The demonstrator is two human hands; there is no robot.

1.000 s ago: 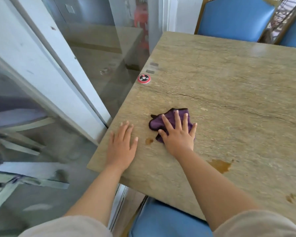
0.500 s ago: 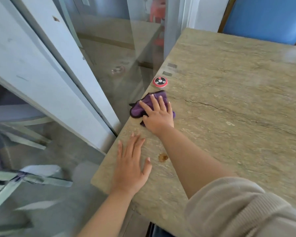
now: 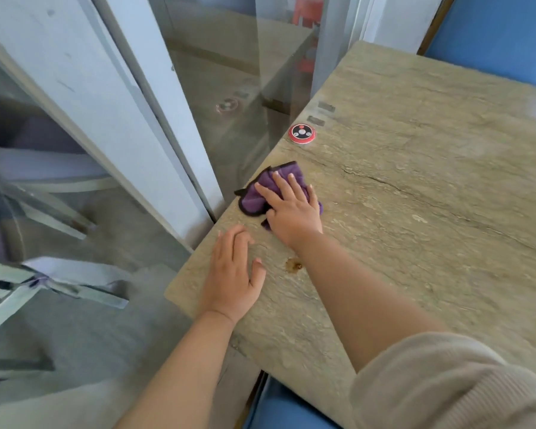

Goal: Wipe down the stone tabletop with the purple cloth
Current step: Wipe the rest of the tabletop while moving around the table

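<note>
A stone tabletop (image 3: pixel 430 212) fills the right of the view, with a glass wall (image 3: pixel 223 88) at 10 o'clock and a blue chair (image 3: pixel 492 35) at 1 o'clock. The right hand (image 3: pixel 291 209) is pressed flat, fingers spread, on a crumpled purple cloth (image 3: pixel 257 196) at the table's left edge. The left hand (image 3: pixel 232 274) is laid flat, fingers straight, at 7 o'clock from the cloth. A red call button (image 3: pixel 302 133) is seen at 1 o'clock from the cloth, a brown stain (image 3: pixel 293 265) at 5 o'clock.
</note>
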